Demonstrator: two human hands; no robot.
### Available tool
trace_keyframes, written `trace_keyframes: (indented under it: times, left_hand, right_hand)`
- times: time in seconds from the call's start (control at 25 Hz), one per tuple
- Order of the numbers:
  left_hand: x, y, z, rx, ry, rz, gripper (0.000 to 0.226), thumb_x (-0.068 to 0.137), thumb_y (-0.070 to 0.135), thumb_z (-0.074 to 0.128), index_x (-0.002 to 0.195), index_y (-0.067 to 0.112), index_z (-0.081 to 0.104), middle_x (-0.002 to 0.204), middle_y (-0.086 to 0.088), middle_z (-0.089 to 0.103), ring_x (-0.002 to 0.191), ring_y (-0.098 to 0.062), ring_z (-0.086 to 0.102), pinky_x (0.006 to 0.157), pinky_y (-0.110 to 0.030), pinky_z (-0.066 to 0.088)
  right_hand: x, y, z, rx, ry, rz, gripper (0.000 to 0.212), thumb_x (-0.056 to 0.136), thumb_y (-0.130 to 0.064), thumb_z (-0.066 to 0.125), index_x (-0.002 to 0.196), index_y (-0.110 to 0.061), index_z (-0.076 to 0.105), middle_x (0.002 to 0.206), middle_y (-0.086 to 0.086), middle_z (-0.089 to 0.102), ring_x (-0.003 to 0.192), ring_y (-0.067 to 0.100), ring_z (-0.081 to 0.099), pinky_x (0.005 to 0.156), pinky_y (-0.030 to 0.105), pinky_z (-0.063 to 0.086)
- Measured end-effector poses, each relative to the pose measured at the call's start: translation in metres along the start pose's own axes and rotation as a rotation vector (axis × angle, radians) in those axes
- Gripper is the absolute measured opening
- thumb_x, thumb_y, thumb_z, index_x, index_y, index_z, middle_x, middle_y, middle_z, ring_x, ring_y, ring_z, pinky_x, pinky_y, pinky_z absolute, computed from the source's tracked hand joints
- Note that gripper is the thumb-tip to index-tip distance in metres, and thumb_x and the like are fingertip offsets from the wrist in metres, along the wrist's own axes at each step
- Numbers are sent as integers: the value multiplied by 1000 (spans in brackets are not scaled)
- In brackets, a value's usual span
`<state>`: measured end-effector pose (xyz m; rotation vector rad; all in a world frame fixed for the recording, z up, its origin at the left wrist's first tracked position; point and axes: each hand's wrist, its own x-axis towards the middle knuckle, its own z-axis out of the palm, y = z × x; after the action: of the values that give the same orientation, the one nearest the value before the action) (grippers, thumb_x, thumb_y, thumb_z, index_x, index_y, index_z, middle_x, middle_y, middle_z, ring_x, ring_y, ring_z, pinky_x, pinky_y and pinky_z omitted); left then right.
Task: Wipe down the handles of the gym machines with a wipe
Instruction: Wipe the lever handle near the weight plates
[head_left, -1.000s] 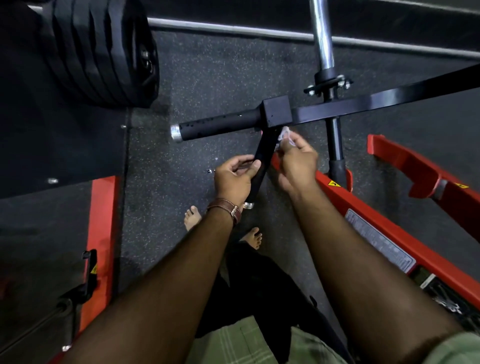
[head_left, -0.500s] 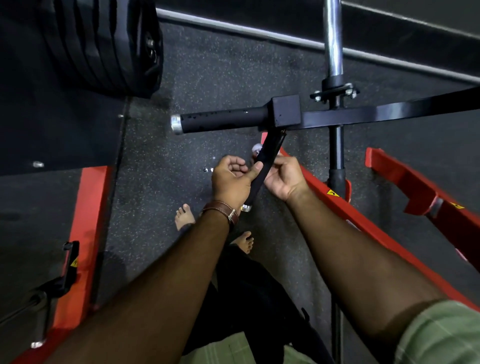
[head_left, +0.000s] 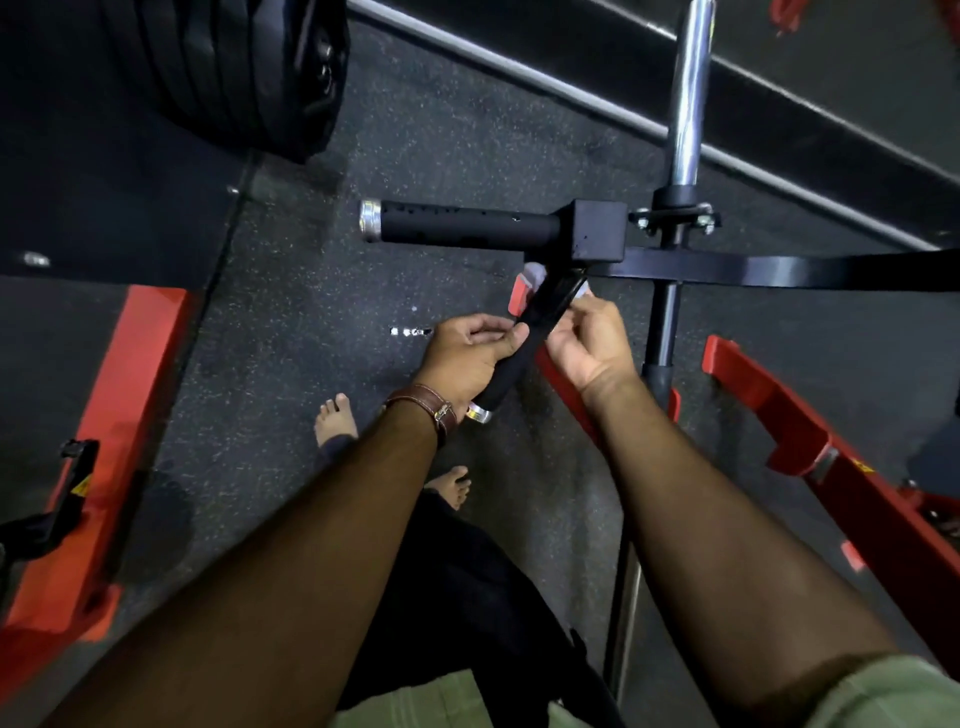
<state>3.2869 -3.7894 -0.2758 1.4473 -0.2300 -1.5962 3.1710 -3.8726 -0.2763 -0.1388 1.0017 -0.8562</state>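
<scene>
Gripping the black angled handle (head_left: 524, 343), the left hand (head_left: 467, 358) steadied it; at two o'clock, right-hand (head_left: 587, 338) fingers pinched a white wipe (head_left: 535, 271) around it; no writing legible.

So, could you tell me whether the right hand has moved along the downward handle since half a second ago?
Yes. The right hand has slid up the downward handle toward the black junction block, with the wipe showing near the top.

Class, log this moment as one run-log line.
left hand: grips black foam handle | right hand: holds white wipe on handle | step: wiping
</scene>
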Motion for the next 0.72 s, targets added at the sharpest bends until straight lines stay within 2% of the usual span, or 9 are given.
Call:
trace_keyframes:
  times: [0.16,0.24,0.32,0.36,0.44,0.52,0.56,0.64,0.72]
  left_hand:
    - [2,-3,-3,-8,9,-26,24,89,9,73,104,-9,67,81,-7,71,63,-6,65,64,-20,55]
    - [2,-4,-6,2,-4,-27,21,89,9,73,102,-6,68,83,-7,72,65,-6,66,66,-20,56]
    - [0,-3,-6,-2,-26,-30,6,89,9,73,92,4,71,84,-7,72,69,-9,67,70,-24,56]
    - [-2,-1,-5,-6,-30,-28,2,88,9,73,87,8,72,85,-8,72,71,-12,67,73,-26,56]
    - [-3,-1,-4,-27,-7,-28,6,88,8,74,84,13,73,86,-9,73,77,-15,66,78,-28,55]
    - [-3,-2,-3,-93,-8,-45,9,89,4,71,84,12,73,80,-5,73,74,-14,65,75,-24,55]
    - [-4,-1,-3,-131,-22,-58,10,90,2,69,86,10,73,77,-3,73,71,-12,65,73,-22,56]
    - [-5,-2,-6,-139,-49,-68,10,91,-1,67,98,3,73,81,-3,74,71,-8,66,75,-19,55]
    - [-4,-4,-11,-115,-80,-78,25,92,-4,64,117,-4,67,92,-7,71,77,-8,66,79,-18,55]
  right_hand:
    - [-10,12,2,-172,-45,1,43,89,6,36,76,-5,76,79,10,74,75,17,71,91,33,52]
    - [-15,4,6,-317,19,-36,40,94,10,32,84,-3,69,78,12,73,73,21,69,86,37,55]
    - [-21,-11,6,-483,180,-134,30,95,9,38,89,-8,62,74,7,68,63,17,61,59,27,54]
    - [-28,-12,6,-572,255,-230,24,95,3,47,85,-12,64,70,4,65,59,15,57,52,25,50]
    - [-48,-4,11,-886,348,-605,10,88,-10,69,82,-19,68,73,-1,64,65,14,58,62,28,50]
    - [-58,8,19,-1341,246,-1033,14,79,-9,74,90,-18,72,85,-4,62,79,12,60,74,22,48]
    - [-53,11,23,-1559,164,-1124,16,79,-9,70,94,-16,73,87,-3,60,82,11,58,74,22,47]
    - [-46,7,35,-1866,245,-1028,15,91,-26,62,98,-19,73,86,-7,54,79,9,54,68,28,45]
    - [-49,10,30,-2073,357,-968,21,94,-34,58,104,-21,71,85,-1,56,74,22,59,57,31,41]
